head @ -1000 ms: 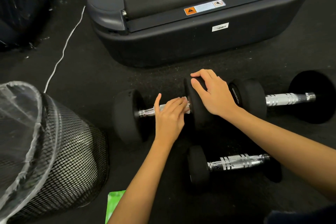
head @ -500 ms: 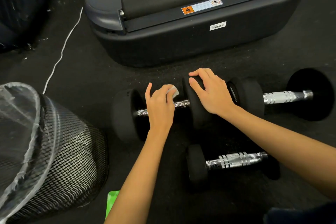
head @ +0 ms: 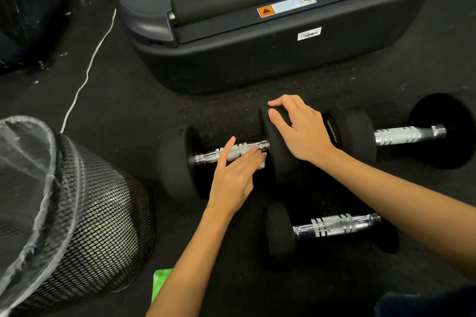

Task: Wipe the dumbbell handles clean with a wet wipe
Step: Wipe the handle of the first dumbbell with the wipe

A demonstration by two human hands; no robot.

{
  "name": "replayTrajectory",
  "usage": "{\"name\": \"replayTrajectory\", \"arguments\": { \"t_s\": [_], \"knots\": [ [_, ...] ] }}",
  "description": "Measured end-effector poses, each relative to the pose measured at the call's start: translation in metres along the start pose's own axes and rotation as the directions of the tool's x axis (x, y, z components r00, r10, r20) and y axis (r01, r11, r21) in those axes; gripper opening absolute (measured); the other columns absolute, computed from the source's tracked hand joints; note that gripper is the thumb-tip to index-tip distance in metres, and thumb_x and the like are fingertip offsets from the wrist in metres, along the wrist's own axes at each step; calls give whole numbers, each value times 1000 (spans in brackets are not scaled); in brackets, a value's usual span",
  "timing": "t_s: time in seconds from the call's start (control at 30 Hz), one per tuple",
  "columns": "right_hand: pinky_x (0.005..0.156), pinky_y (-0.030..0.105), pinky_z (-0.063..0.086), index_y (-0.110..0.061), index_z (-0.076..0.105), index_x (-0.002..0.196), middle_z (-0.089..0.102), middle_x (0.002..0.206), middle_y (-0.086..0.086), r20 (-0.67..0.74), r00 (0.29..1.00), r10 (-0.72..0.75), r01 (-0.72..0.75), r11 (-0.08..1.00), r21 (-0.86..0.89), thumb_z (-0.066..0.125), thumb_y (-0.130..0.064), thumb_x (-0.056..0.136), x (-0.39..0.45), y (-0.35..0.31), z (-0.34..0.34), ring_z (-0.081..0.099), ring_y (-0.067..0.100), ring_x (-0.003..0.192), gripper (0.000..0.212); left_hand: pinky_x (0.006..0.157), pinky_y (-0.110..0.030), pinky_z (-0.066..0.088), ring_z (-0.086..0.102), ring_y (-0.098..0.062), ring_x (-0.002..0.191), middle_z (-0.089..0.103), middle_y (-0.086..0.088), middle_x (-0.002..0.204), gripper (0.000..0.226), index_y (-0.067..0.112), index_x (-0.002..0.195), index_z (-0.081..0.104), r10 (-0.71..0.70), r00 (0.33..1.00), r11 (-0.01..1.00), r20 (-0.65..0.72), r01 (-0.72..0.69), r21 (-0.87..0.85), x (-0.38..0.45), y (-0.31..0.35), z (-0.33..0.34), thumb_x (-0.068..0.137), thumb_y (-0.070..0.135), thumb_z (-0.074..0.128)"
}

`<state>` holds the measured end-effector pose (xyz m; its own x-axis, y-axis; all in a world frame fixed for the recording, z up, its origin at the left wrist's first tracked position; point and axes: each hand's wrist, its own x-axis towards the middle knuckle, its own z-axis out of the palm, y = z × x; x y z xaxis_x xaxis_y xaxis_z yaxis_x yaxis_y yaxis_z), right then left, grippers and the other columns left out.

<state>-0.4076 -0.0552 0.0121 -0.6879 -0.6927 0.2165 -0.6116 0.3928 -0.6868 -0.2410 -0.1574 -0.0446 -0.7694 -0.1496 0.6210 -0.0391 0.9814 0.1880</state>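
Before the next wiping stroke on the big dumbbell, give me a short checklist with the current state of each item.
1. White wet wipe in the left hand: ok, an edge shows under the fingers.
2. Wipe against the knurled chrome handle of the large black dumbbell: ok.
3. Right hand steadying its right black weight plate: ok.
4. Underside of the handle wiped: cannot tell.
5. Two other chrome-handled dumbbells within reach: ok.
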Motion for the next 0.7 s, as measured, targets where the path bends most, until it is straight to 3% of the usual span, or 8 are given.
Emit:
{"name": "replayTrajectory", "arguments": {
  "t_s": [0.07, 0.17, 0.23, 0.3, 0.37, 0.47, 0.57, 0.7],
  "knots": [
    [103, 52, 39, -29, 56, 120, 55, 125, -10, 6, 1000, 8, -8, 1000, 0, 30, -54, 93, 1, 0, 0, 58, 11, 103, 45, 119, -46, 21, 67, -11, 109, 74, -1, 111, 30, 8, 110, 74, -24, 998, 1000, -54, 24, -2, 4, -2, -7, 92, -1, 52],
    [103, 52, 38, -30, 55, 121, 55, 125, -9, 11, 1000, 16, -16, 1000, 1, 30, -54, 93, 1, 0, 0, 58, 11, 102, 45, 114, -47, 29, 68, -10, 99, 74, 3, 104, 27, 12, 112, 72, -230, 958, 973, -171, 226, -45, 13, 0, -14, 90, 1, 61],
    [105, 52, 36, -30, 55, 121, 54, 126, -9, 15, 1000, 19, -19, 1000, -9, 33, -52, 95, 1, 0, 0, 57, 11, 103, 40, 106, -38, 35, 64, -7, 90, 72, 7, 97, 23, 14, 112, 71, -390, 895, 920, -215, 374, -113, 21, 4, -15, 92, 5, 64],
    [107, 50, 33, -31, 54, 122, 53, 127, -10, 20, 999, 25, -25, 1000, -18, 35, -49, 98, 0, 1, 1, 57, 12, 105, 36, 100, -27, 32, 61, -7, 90, 69, 8, 98, 18, 17, 109, 71, -461, 858, 887, -225, 441, -136, 27, 6, -14, 94, 11, 64],
    [106, 48, 33, -32, 54, 123, 52, 128, -11, 20, 999, 28, -28, 999, -25, 36, -49, 98, 0, 2, 1, 58, 12, 104, 34, 98, -26, 29, 62, -10, 93, 69, 7, 102, 17, 17, 110, 72, -427, 878, 904, -215, 423, -69, 30, 7, -10, 95, 14, 64],
    [105, 47, 32, -32, 54, 123, 52, 129, -11, 23, 999, 31, -30, 999, -27, 37, -48, 99, 0, 1, 1, 57, 11, 105, 33, 106, -39, 32, 63, -11, 105, 70, 3, 110, 22, 14, 115, 71, -359, 916, 931, -177, 365, -2, 32, 7, -3, 95, 15, 63],
    [105, 47, 30, -32, 54, 123, 52, 130, -11, 28, 999, 30, -30, 999, -25, 38, -47, 99, 1, 3, 1, 55, 11, 111, 32, 114, -46, 25, 60, -14, 120, 70, 1, 120, 28, 13, 119, 69, -293, 955, 954, -50, 295, 54, 27, 11, 4, 95, 15, 56],
    [104, 43, 29, -32, 54, 122, 52, 131, -12, 17, 999, 29, -29, 999, -24, 39, -47, 99, 1, 4, 3, 53, 12, 117, 31, 117, -47, 19, 52, -19, 131, 64, -3, 132, 38, 8, 129, 63, -248, 967, 965, 65, 240, 109, 14, 16, 18, 91, 7, 63]
  ]
}}
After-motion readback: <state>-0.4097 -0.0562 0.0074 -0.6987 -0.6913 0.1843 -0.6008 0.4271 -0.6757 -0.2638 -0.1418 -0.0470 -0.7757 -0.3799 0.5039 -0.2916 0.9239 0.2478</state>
